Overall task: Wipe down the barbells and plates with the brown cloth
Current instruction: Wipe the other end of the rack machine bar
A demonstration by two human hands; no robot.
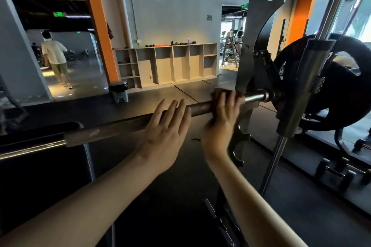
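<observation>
Gripping brown cloth (224, 92) around barbell (120, 128) with right hand (222, 115), fingers curled over it, close to the bar's shiny end beside black plate (329, 90) on the rack (248, 56). Resting left hand (166, 128) flat on the bar just beside, fingers straight and close together. Slanting from lower left up to right, dull brownish mid-length, polished at the ends. Beneath, dark matte floor (156, 96); beyond, pale open shelving (166, 64), orange pillar (100, 26), grey bin (120, 93).

A: What's by the back wall?
B: An open wood shelf unit (181, 66), w/ a purple bottle (188, 41) and small items on top.
A: And to the left of it?
B: An orange pillar (100, 26), grey bin (119, 91) at its foot. Further left, a person (55, 56) in pale shirt and green shorts. Dumbbells (341, 170) on the floor, bottom right.
</observation>
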